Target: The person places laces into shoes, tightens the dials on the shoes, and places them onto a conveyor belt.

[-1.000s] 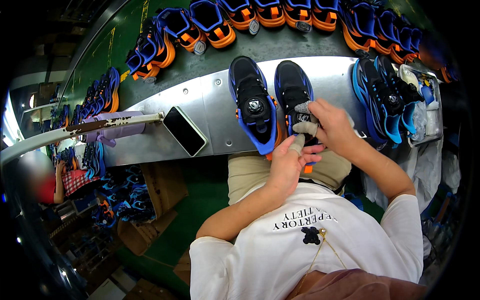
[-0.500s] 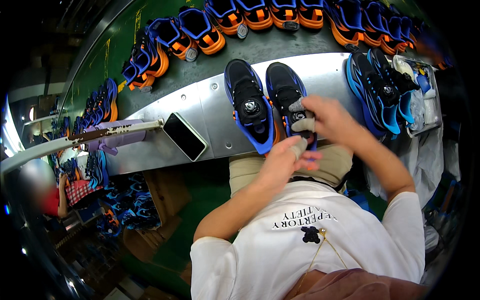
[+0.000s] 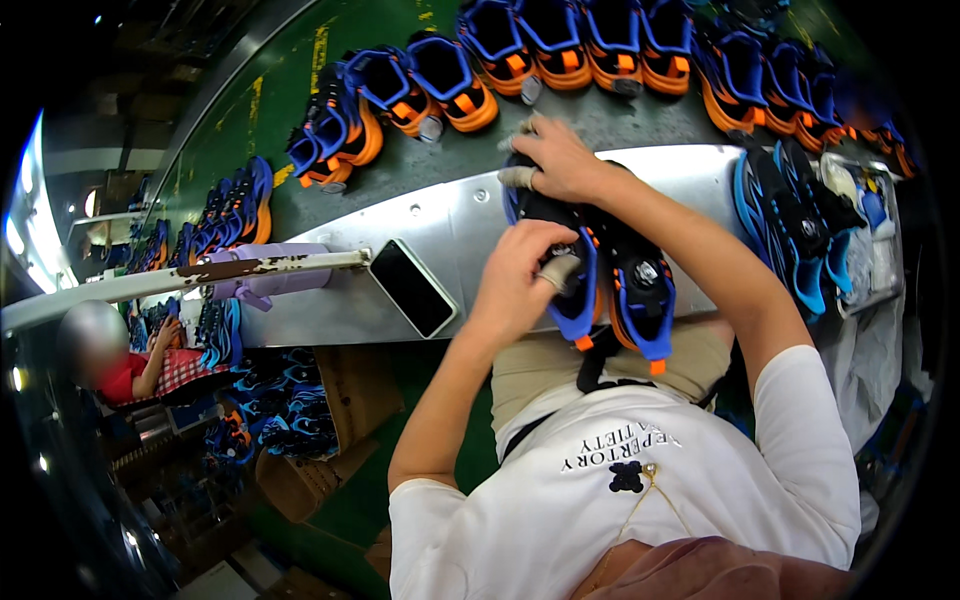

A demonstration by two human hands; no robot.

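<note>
Near the centre of the frame, the left hand (image 3: 520, 285) bends its fingers over the top of a black-and-blue sneaker with an orange heel tab (image 3: 580, 290); whether it grips firmly, I cannot tell. The right hand (image 3: 562, 165) is at that shoe's toe, fingers partly curled and slightly apart, its hold also unclear. Pale coverings sit on fingertips of both hands. A matching black-and-blue sneaker with a round dial (image 3: 637, 275) lies just beside it to the right, partly behind the right forearm. Both rest on a curved silver metal ledge (image 3: 455, 225). Left of centre lie a dark-screened phone with a pale edge (image 3: 413, 288) and a lilac bottle (image 3: 290, 277). At the right are light-blue-trimmed black shoes (image 3: 790, 230) beside a clear plastic tray (image 3: 868, 300). Orange-soled sneakers (image 3: 560, 50) line the top.
</note>
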